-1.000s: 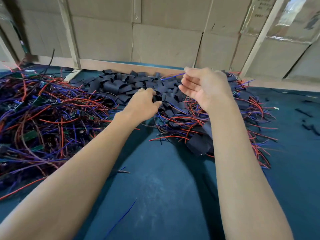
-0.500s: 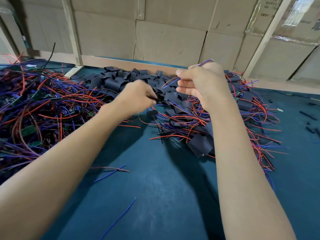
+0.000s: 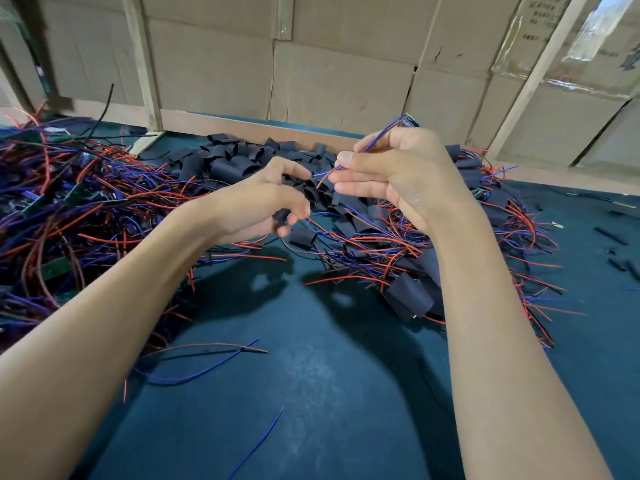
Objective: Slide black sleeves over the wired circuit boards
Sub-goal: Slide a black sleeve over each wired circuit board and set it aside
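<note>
My right hand [image 3: 398, 174] is raised above the table and pinches the red and blue wires of a wired circuit board [image 3: 410, 121], whose small board sticks up behind the fingers. My left hand [image 3: 263, 202] is just to its left, fingers curled round a black sleeve [image 3: 281, 216]. The wire ends point toward the left hand. Behind both hands lies a heap of loose black sleeves [image 3: 235, 164]. A pile of sleeved boards [image 3: 408, 296] with red and blue wires lies under my right wrist.
A big tangle of bare wired boards [image 3: 62, 202] covers the table's left side. Loose wires [image 3: 207, 358] lie on the green mat [image 3: 311, 393] near me. Cardboard walls [image 3: 339, 77] with wooden battens close the back. Sleeve scraps [image 3: 613, 237] lie at far right.
Both hands have lifted away from the sleeve heap. The left hand came up with a black sleeve, and the right hand's wires now point toward it.
</note>
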